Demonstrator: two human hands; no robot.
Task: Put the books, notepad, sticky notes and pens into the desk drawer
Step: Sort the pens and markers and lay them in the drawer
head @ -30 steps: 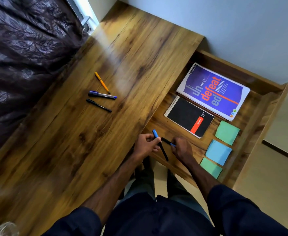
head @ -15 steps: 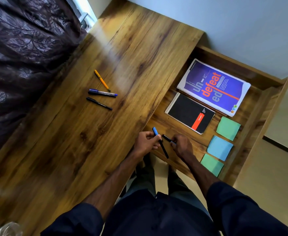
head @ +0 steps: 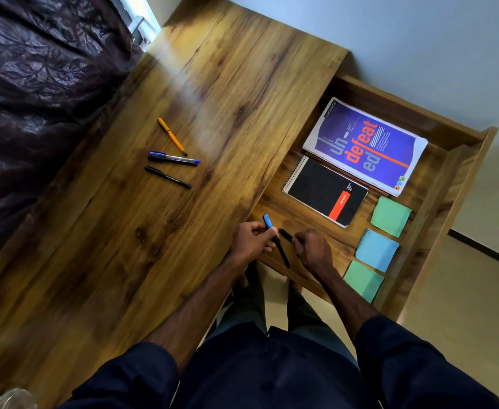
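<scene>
The open desk drawer (head: 454, 172) holds a purple book (head: 366, 146), a black spiral notepad (head: 325, 191) and three sticky note pads, green (head: 389, 216), blue (head: 376, 250) and green (head: 362, 280). Over the drawer's near left corner my left hand (head: 251, 242) grips a black pen with a blue cap (head: 274, 239). My right hand (head: 313, 250) pinches a second black pen (head: 285, 234), mostly hidden by its fingers. On the desk top (head: 212, 98) lie an orange pen (head: 172, 136), a blue-capped clear pen (head: 173, 158) and a black pen (head: 167, 177).
A dark patterned curtain (head: 35, 93) hangs along the desk's left side. A glass object (head: 13, 398) shows at the bottom left corner. A pale wall (head: 419, 39) stands behind the drawer, and beige floor (head: 463, 335) lies to its right.
Both hands stay over the drawer's near corner with their pens. The right hand has closed more around its pen, so less of it shows.
</scene>
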